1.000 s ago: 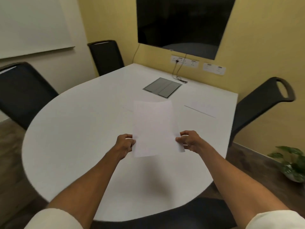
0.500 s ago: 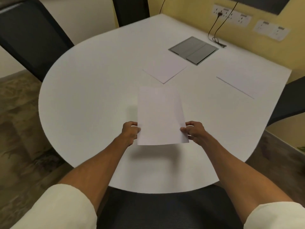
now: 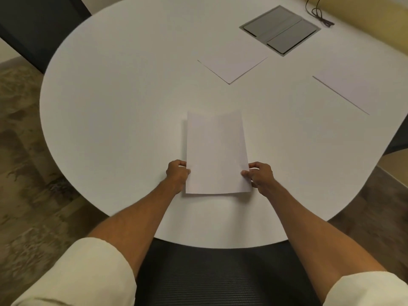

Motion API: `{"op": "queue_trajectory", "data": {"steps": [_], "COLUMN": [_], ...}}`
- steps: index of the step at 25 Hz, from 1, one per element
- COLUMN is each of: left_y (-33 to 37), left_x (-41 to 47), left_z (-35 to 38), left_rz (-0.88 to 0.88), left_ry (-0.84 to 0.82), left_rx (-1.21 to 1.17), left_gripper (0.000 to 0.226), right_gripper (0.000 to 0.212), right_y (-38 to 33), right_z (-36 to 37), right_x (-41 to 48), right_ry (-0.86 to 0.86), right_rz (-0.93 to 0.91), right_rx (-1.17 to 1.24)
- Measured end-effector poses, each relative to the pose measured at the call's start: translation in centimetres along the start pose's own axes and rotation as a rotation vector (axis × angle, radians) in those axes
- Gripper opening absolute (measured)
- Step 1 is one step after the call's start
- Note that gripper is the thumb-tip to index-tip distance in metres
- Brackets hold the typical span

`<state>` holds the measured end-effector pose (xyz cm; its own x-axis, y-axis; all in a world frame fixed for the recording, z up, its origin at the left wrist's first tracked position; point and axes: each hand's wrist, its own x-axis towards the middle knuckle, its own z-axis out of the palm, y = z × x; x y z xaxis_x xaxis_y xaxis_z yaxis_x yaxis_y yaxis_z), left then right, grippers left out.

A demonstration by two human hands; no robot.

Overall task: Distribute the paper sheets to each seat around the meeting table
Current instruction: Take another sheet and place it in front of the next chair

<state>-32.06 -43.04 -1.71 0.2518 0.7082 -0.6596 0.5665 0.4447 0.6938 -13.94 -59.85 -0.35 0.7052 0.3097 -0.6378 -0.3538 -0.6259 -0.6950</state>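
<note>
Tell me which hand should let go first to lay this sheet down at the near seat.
Either: left hand and right hand pinch opposite edges of the sheet symmetrically, low over the table.

The left hand (image 3: 177, 173) and right hand (image 3: 260, 174) are pinching a sheet (image 3: 217, 153) by its side edges over the near part of the white table (image 3: 114, 111). Two more sheets are lying farther off, one mid-table (image 3: 231, 65) beside a grey hatch (image 3: 280, 29), the other (image 3: 348, 89) to the right.

On the table (image 3: 110, 107), 2 sheets (image 3: 231, 65) lie behind the held sheet (image 3: 216, 155).
</note>
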Motion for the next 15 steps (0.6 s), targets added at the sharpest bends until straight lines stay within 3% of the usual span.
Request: {"op": "queue_trajectory", "data": {"steps": [8,15], "left_y": [-1.0,-1.2], "left_x": [0.0,-0.6], "left_z": [1.4,1.7], "left_rz": [0.051,0.127], "left_ry": [0.080,0.093], "left_rx": [0.150,0.251], "left_gripper": [0.027,0.023], "right_gripper": [0.030,0.023], "right_y": [2.0,2.4], "right_z": [-0.1,-0.4], "right_x": [0.8,1.0], "right_ry": [0.016,0.040], "right_rz": [-0.050,-0.198], "right_rx": [-0.147,-0.361]}}
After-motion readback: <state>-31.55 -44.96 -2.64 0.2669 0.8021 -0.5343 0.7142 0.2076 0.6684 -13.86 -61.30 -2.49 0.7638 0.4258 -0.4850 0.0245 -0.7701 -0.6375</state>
